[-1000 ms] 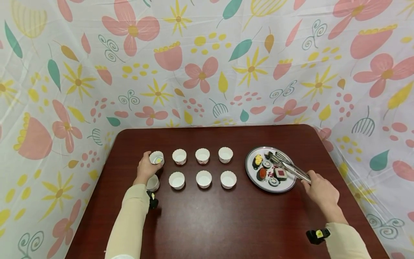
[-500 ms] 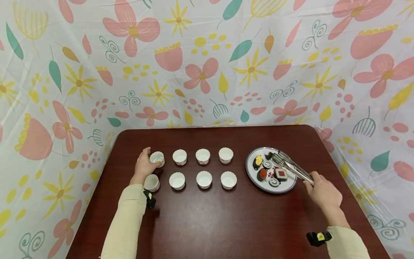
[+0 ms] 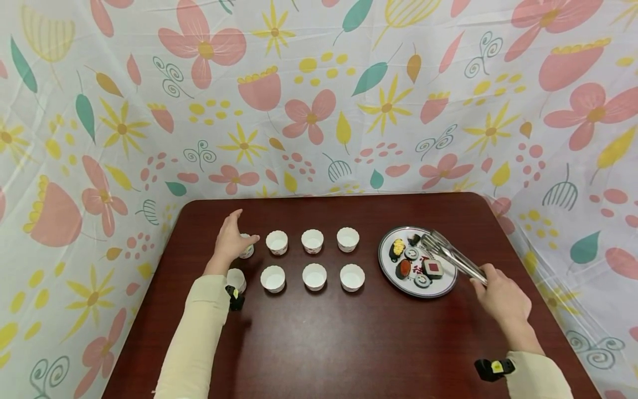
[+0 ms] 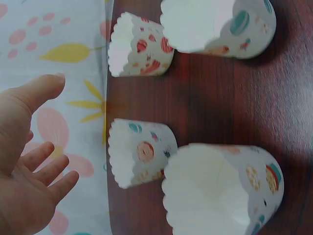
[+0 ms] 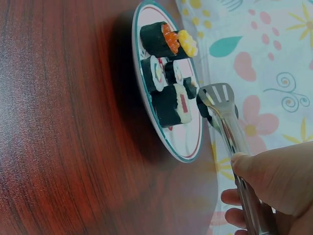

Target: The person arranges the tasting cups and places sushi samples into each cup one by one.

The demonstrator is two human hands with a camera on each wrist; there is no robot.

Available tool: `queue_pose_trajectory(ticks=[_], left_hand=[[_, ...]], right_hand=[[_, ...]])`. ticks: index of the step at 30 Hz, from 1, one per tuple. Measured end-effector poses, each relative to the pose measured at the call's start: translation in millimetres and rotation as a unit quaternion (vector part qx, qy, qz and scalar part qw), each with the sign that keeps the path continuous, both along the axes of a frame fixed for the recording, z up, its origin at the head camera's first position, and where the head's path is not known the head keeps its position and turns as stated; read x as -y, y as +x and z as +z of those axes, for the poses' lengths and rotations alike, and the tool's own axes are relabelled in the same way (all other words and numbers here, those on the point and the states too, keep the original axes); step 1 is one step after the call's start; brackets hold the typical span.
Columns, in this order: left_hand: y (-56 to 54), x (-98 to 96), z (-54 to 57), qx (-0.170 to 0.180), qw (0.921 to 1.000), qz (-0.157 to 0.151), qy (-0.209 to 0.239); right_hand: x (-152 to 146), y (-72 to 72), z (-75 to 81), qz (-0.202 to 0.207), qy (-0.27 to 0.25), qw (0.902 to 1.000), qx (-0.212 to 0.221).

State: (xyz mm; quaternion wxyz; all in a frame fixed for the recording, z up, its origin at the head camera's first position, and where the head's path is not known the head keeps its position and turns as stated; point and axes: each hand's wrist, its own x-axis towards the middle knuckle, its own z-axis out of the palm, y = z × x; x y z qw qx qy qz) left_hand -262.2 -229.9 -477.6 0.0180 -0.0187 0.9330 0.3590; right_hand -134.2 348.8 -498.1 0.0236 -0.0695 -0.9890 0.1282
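My left hand (image 3: 230, 245) hovers over the back-left paper baking cup (image 3: 246, 252) and partly hides it. Its thumb and fingers are spread, and in the left wrist view nothing lies between them. Just nearer stands the front-left baking cup (image 3: 236, 280). At the right, my right hand (image 3: 503, 296) grips metal tongs (image 3: 458, 261), whose slotted ends reach over the rim of a round white plate (image 3: 386, 256). On that plate sit a sushi piece with orange roe (image 5: 161, 39), one with yellow topping (image 3: 397, 248), a square-topped roll (image 5: 170, 105) and small round rolls (image 3: 422, 280).
More white scalloped baking cups stand in two rows across the table, among them a back-row cup (image 3: 312, 241) and a front-row cup (image 3: 314, 276). A flowered cloth (image 3: 319, 144) hangs behind and beside the dark wooden table (image 3: 339, 343).
My left hand has let go of the back-left baking cup and opened, rising slightly forward. The right hand and tongs have shifted slightly to the right.
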Motion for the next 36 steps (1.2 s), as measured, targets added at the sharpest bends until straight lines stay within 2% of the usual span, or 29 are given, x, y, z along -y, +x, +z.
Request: queue_pose_trajectory(ticks=[7,16,22,28,36], left_hand=[[-6.4,-17.4,-3.3,0.003,0.9995,-0.03,-0.011],[-12.1,-42.6,-18.4,0.019,0.998,-0.059,-0.015],[-11.1,-52.9,-30.6,0.044,0.9974,-0.053,-0.02],[-7.3,-56.8,-39.2,0.047,0.9974,-0.036,-0.042],[-3.5,-57.3,-50.1,0.037,0.9987,-0.019,-0.03]], right_hand=[[2,1.9,3.4,-0.001,-0.003,1.0,-0.007],[5,3.4,5.6,0.001,0.002,0.9998,-0.021],[7,4.2,5.7,0.002,-0.001,0.9998,-0.021],[9,4.8,6.9,0.003,0.002,0.9995,-0.032],[14,4.2,10.7,0.005,0.001,0.999,-0.044]])
